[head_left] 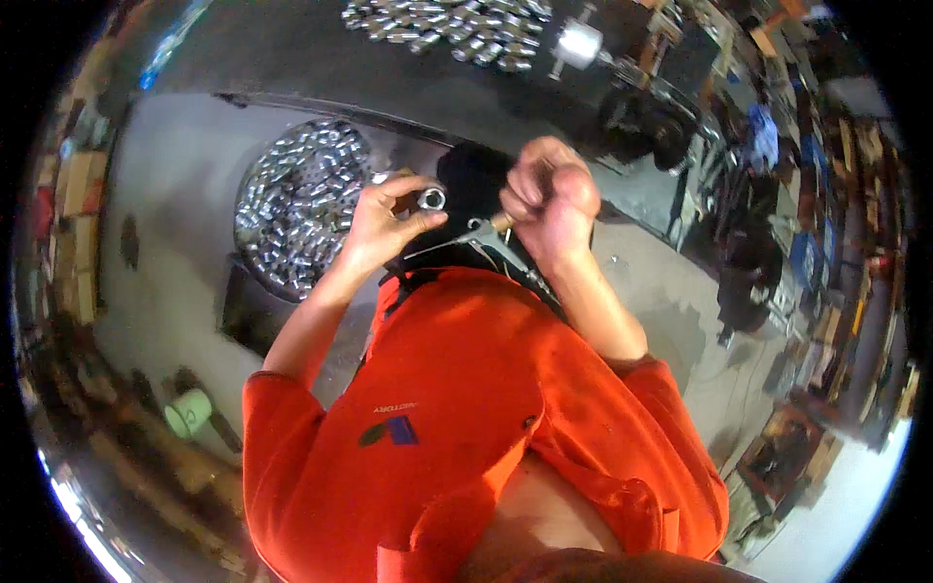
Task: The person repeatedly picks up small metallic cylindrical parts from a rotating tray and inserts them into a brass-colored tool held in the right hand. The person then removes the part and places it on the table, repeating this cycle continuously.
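We look down on our own two hands, raised in front of an orange shirt (466, 389). Our left hand (384, 228) pinches a small silver metal fitting (431, 199) between thumb and fingers (408, 185), its round open end turned toward us. Our right hand (554, 199) is curled into a tight fist around the pale handle of a slim metal tool (481, 233), whose thin rod reaches leftward and ends just below the fitting; whether rod and fitting touch we cannot tell. Beyond the left hand, on the grey floor (175, 194), a round pile of similar shiny metal parts (301, 204) lies heaped. More of the same silver parts (447, 24) are spread near the far edge of a dark bench (292, 49), with a shiny cylinder (578, 44) just to their right. A pale green roll (190, 413) sits on the floor low at left.
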Demonstrator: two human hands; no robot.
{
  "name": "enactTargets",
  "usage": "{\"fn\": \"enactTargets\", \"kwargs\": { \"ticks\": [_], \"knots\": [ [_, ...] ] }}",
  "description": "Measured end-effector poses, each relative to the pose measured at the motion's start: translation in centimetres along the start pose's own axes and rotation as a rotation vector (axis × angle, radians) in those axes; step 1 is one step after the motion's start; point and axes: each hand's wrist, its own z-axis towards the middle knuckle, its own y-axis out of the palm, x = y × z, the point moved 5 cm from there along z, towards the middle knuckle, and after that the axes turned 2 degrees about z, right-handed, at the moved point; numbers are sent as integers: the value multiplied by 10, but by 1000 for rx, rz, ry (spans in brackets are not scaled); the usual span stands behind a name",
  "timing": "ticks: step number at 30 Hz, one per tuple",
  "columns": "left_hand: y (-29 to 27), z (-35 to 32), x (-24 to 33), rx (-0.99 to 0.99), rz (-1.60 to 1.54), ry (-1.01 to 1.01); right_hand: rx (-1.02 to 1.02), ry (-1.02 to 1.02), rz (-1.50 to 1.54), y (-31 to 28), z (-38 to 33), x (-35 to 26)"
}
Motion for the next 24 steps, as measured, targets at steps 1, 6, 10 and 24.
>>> {"fn": "enactTargets", "kwargs": {
  "ticks": [1,6,10,24],
  "knots": [
    [8,3,5,-18,103,34,-13,-25,-1,6,1,-4],
    [34,10,40,-27,237,122,-35,-107,50,12,-1,-8],
    [46,14,61,26,352,195,-63,-195,22,6,0,-12],
    [60,20,80,176,719,359,-39,-358,-68,-5,3,-18]
  ]
}}
